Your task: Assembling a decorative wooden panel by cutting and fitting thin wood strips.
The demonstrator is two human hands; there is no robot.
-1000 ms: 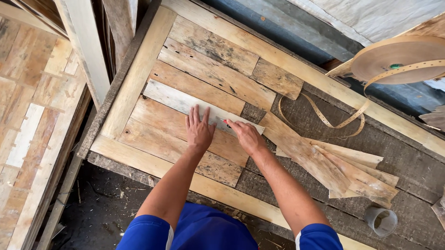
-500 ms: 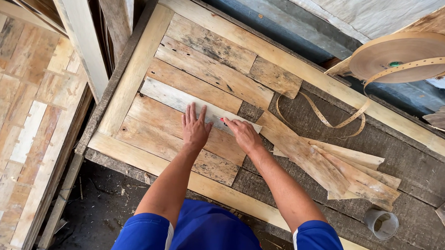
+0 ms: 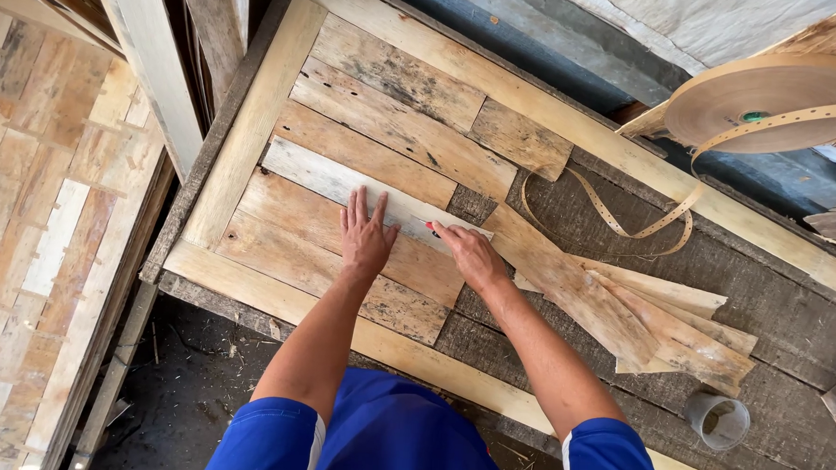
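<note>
My left hand (image 3: 363, 233) lies flat, fingers spread, on a pale whitish wood strip (image 3: 320, 175) and the brown plank below it, inside a light wooden frame (image 3: 252, 132). My right hand (image 3: 470, 253) rests fingers down at the right end of the same pale strip, with something small and red at its fingertips. Several rough planks (image 3: 399, 128) fill the left part of the frame. To the right of my right hand lies a loose pile of thin wood veneer pieces (image 3: 651, 317).
A large roll of tan perforated tape (image 3: 766, 94) sits at the upper right, its loose end looping (image 3: 613, 214) over the dark bench top (image 3: 759, 275). A small grey cup (image 3: 715, 420) stands near the front right. Finished plank panels (image 3: 39, 212) lean at the left.
Both hands stay pressed on the planks. The view has shifted slightly, with the hands almost unmoved on the pale strip.
</note>
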